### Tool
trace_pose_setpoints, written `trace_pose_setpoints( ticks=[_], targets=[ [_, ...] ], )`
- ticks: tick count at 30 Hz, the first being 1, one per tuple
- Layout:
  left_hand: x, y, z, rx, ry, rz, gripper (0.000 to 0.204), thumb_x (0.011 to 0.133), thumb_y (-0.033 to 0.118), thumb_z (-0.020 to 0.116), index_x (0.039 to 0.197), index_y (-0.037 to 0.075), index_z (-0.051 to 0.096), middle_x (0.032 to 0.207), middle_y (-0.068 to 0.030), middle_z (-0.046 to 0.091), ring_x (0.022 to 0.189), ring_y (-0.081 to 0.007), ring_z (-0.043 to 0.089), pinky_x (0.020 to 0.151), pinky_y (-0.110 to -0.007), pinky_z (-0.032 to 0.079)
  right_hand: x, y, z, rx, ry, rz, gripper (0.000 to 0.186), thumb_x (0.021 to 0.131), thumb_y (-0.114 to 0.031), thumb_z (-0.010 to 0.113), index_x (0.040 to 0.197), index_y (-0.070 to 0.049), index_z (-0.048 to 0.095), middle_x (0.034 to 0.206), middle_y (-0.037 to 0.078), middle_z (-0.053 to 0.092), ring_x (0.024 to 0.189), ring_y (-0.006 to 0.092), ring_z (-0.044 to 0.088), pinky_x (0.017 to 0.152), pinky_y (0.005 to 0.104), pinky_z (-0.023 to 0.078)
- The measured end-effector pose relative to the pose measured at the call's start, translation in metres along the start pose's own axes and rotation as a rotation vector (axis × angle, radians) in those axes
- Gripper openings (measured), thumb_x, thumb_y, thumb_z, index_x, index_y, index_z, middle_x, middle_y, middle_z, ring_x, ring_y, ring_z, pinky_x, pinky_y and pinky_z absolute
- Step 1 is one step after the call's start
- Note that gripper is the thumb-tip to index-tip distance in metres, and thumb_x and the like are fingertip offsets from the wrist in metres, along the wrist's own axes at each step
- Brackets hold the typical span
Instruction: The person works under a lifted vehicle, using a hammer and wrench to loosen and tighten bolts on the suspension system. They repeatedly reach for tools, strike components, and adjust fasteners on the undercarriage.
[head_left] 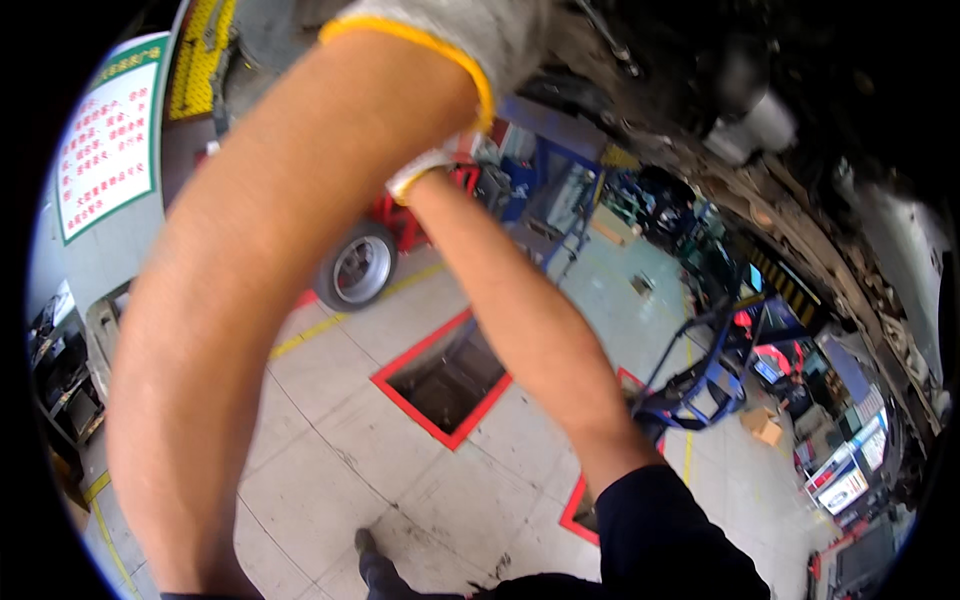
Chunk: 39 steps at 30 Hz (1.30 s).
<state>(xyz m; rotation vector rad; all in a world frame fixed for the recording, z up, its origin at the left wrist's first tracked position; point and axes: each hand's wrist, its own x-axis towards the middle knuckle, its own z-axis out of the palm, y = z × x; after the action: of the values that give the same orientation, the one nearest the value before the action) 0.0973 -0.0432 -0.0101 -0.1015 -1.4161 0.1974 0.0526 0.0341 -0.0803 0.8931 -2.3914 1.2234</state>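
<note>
Both my arms reach upward beside the raised underside of a vehicle (790,190). My left hand (480,35) wears a grey-white knit glove with a yellow cuff. It is at the top edge, close to dark underbody parts, and its fingers are out of sight. Farther down, my right hand (425,172) wears a similar glove. Only the wrist and cuff part show, since my left forearm covers the rest. What either hand holds or touches cannot be seen. Near the left glove hangs a thin metal rod-like part (610,40), and a pale metal housing (755,128) sits farther right.
A wheel with a tyre (358,265) stands by a red machine. Red frames edge a floor pit (440,385) and a second opening (580,515). Blue-and-black equipment (700,390) and a cardboard box (762,425) are at right. A sign board (108,140) is at left.
</note>
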Motion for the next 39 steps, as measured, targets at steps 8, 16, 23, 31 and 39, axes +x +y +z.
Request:
trace_pose_setpoints(
  ticks=[8, 16, 23, 31, 39],
  targets=[
    [-0.006, -0.010, -0.025, 0.031, -0.192, 0.127, 0.050, 0.101, 0.045, 0.054, 0.127, 0.005, 0.067, 0.118, -0.0157, 0.069, 0.106, -0.0315, 0.067, 0.069, -0.045, 0.059, -0.126, -0.079, -0.090, -0.272, 0.169, 0.133, 0.037, 0.100, -0.036, 0.064, 0.096, 0.001, 0.067, 0.066, 0.007, 0.066, 0.055, 0.0170, 0.063, 0.051, 0.0324, 0.049],
    [0.008, 0.028, -0.001, -0.216, -0.032, -0.029, 0.054, 0.093, 0.048, 0.062, 0.124, 0.003, 0.065, 0.116, -0.0161, 0.065, 0.088, -0.0252, 0.072, 0.061, -0.042, 0.054, 0.081, 0.131, 0.033, -0.453, 0.674, -0.631, 0.048, 0.102, -0.029, 0.054, 0.140, -0.001, 0.050, 0.131, 0.021, 0.067, 0.132, 0.0423, 0.054, 0.114, 0.0531, 0.038],
    [0.002, 0.000, -0.029, -0.138, -0.212, 0.091, 0.033, 0.101, 0.039, 0.052, 0.115, 0.019, 0.074, 0.119, -0.0224, 0.067, 0.093, -0.0339, 0.070, 0.062, -0.044, 0.056, -0.148, -0.042, -0.119, 0.460, 0.080, 0.043, 0.036, 0.101, -0.028, 0.062, 0.108, 0.008, 0.065, 0.057, 0.000, 0.056, 0.035, 0.0074, 0.042, 0.034, 0.0236, 0.032],
    [0.009, 0.012, 0.008, -0.213, -0.041, -0.119, 0.031, 0.094, 0.026, 0.057, 0.117, 0.007, 0.065, 0.113, -0.0117, 0.067, 0.078, -0.0243, 0.072, 0.061, -0.042, 0.051, 0.031, 0.043, -0.007, -0.255, 0.393, -0.723, 0.032, 0.102, -0.021, 0.060, 0.121, 0.004, 0.056, 0.101, 0.014, 0.075, 0.089, 0.0323, 0.074, 0.078, 0.0403, 0.059],
    [-0.009, 0.004, -0.026, -0.121, -0.242, 0.048, 0.033, 0.099, 0.035, 0.051, 0.121, 0.024, 0.073, 0.120, -0.0139, 0.068, 0.101, -0.0287, 0.069, 0.063, -0.045, 0.056, -0.145, -0.016, -0.114, 0.350, 0.015, 0.016, 0.039, 0.104, -0.036, 0.061, 0.114, 0.002, 0.063, 0.072, 0.002, 0.062, 0.051, 0.0076, 0.054, 0.041, 0.0247, 0.041]
  ],
)
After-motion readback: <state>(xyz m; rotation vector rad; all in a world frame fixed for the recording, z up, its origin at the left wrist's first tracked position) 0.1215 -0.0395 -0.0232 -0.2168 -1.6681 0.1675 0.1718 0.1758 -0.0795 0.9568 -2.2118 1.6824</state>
